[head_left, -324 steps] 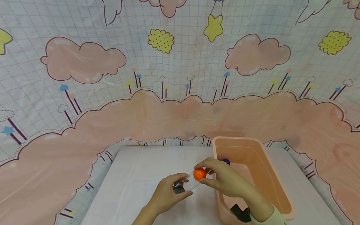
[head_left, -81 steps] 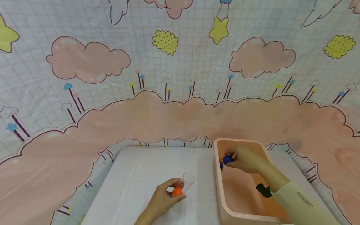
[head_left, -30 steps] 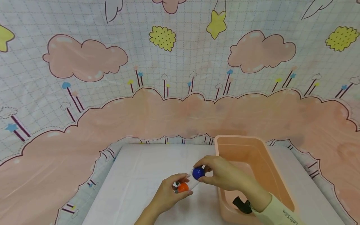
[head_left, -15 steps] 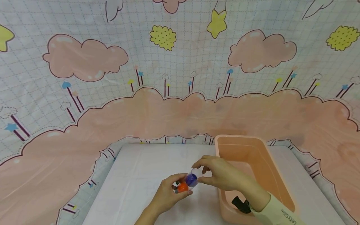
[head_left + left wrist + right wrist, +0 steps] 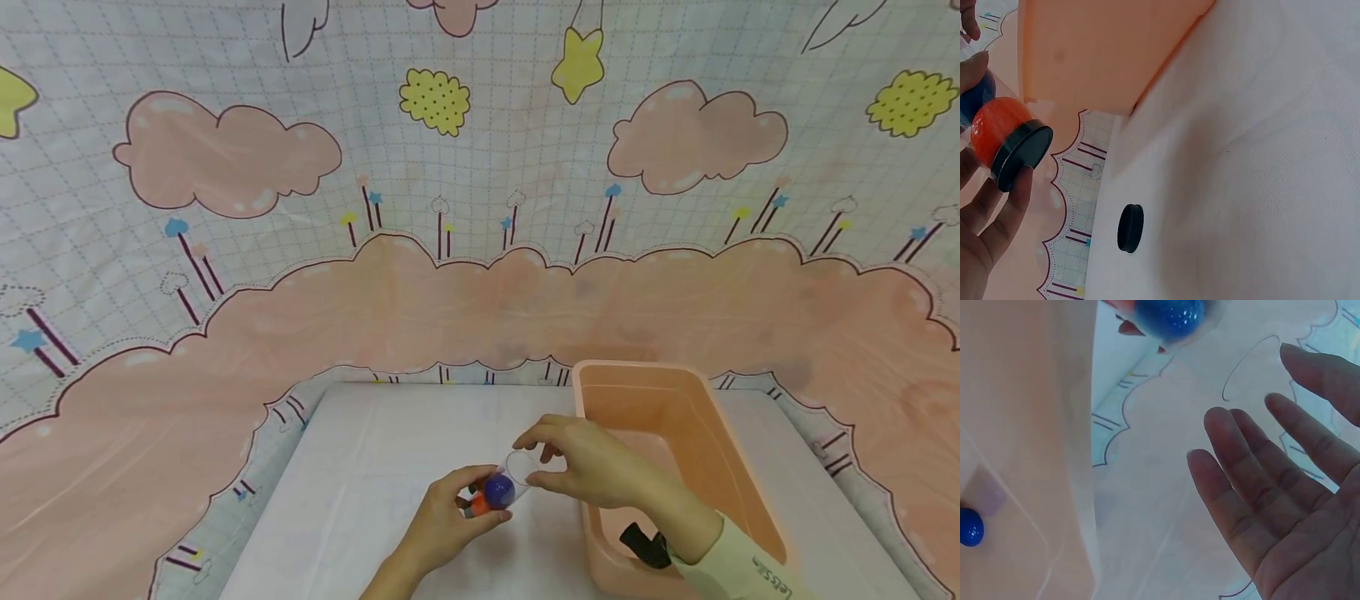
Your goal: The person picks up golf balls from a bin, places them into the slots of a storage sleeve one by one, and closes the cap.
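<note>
My left hand [image 5: 447, 514] grips a clear tube [image 5: 519, 482] tilted with its round mouth up towards the right. A black cap [image 5: 1023, 154] closes the tube's lower end. Inside, an orange ball [image 5: 997, 128] lies against this cap, with a shiny blue ball [image 5: 498, 492] on top of it. My right hand [image 5: 592, 462] is at the mouth with nothing in its grasp. In the right wrist view its fingers [image 5: 1254, 481] are spread and relaxed, the thumb tip right at the rim.
A peach plastic bin [image 5: 723, 475] stands on the right of the white table [image 5: 390, 467], under my right forearm. Another blue ball [image 5: 970, 527] lies inside it. A loose black cap [image 5: 1130, 228] lies on the table. Behind hangs a patterned cloth [image 5: 480, 317].
My right hand took a blue ball from the bin to the tube's mouth and let it go. The ball slid down onto the orange one, which went in earlier.
</note>
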Motion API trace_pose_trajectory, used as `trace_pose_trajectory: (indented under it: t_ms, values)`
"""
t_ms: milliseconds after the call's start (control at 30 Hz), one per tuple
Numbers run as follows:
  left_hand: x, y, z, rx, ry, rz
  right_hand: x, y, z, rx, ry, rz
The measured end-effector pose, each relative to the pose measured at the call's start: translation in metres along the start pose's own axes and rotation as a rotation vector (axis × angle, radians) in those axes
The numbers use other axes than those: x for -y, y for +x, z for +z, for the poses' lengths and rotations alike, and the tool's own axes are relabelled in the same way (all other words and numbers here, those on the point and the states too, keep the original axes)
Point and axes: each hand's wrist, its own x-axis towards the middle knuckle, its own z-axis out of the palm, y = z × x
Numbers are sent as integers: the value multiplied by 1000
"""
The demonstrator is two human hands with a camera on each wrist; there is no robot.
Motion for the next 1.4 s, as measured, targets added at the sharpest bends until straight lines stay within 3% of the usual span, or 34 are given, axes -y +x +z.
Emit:
trace_pose_trajectory:
  t_ms: [400, 900, 1400]
  values:
    - [3, -1, 1, -3, -21, -19, -14, 0, -12, 14, 29, 82]
    - [6, -1, 1, -5, -20, -36, -52, -11, -27, -44, 20, 119]
    - [11, 0, 2, 6, -15, -67, -98, -17, -33, -114, 28, 263]
